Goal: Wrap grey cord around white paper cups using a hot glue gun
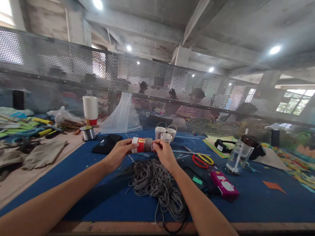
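Both my hands hold a small can (142, 145) sideways above the blue table mat (252, 198). The can has a red label and grey cord wound round part of it. My left hand (119, 152) grips its left end with curled fingers. My right hand (164, 153) is closed on its right end, where the grey cord lies. A loose heap of grey cord (158, 186) sits on the mat just below my hands and trails to the table's front edge.
Nearby lie a black phone (107, 143), red and yellow scissors (201, 160), a pink box (224, 184), a clear water bottle (239, 154), three small cups (165, 133), a white roll (90, 109), gloves (33, 153). A mesh screen (162, 90) backs the table; people sit behind it.
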